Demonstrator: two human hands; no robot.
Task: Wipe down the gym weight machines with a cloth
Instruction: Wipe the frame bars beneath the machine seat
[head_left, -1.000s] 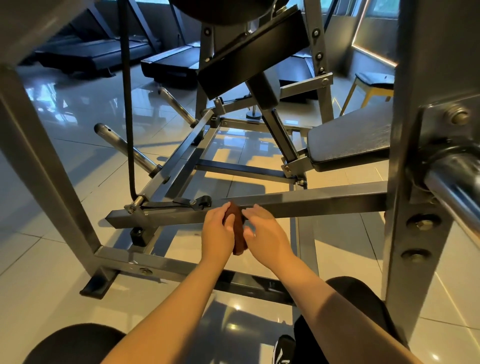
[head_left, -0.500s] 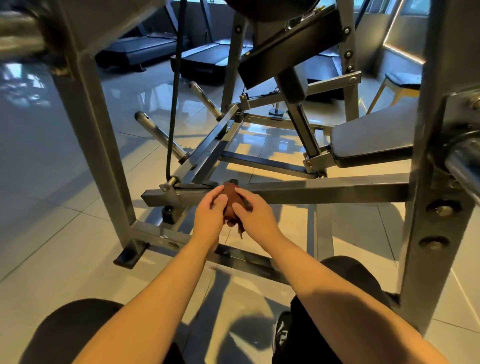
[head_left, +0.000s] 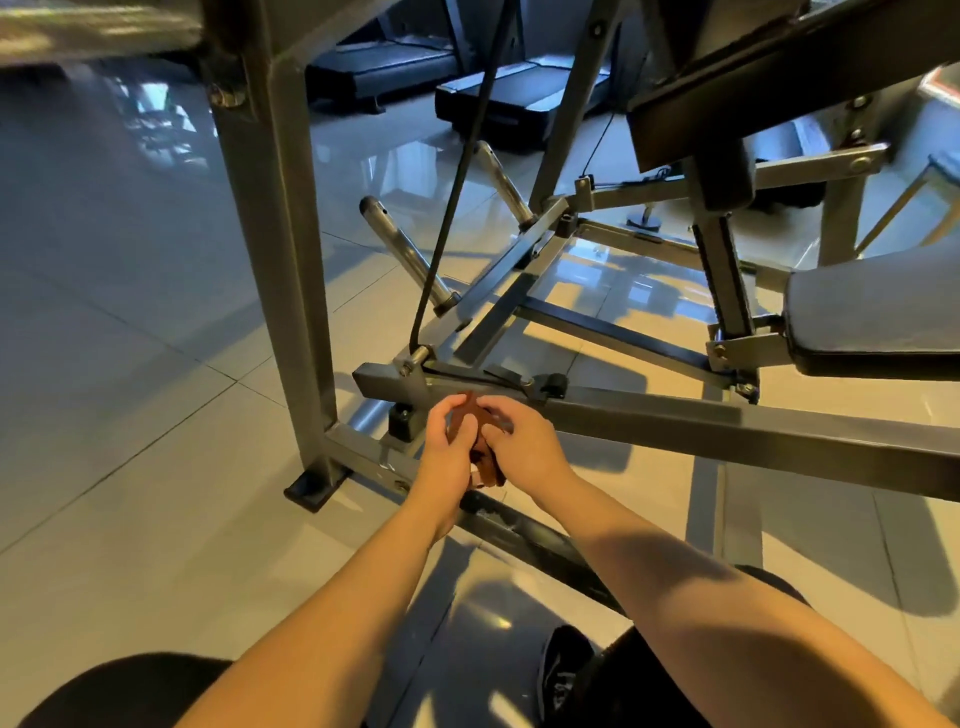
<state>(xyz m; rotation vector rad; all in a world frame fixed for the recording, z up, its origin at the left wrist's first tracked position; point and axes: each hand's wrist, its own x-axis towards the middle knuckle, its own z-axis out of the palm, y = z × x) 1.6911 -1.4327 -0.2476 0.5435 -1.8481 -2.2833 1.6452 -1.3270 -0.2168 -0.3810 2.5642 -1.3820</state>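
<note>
A small brown cloth is bunched between my two hands, just in front of the grey horizontal bar of the weight machine. My left hand grips the cloth from the left with curled fingers. My right hand pinches it from the right. Most of the cloth is hidden by my fingers; a crumpled end hangs below. Whether the cloth touches the bar I cannot tell.
A grey upright post stands left of my hands, bolted to a floor rail. A black strap runs down to the bar's left end. A padded seat is at right. Treadmills stand behind on the glossy tiled floor.
My hands have drawn the cloth slightly off the bar toward me and are bunching it. The camera has shifted left and lower, so the machine sits further right in view.
</note>
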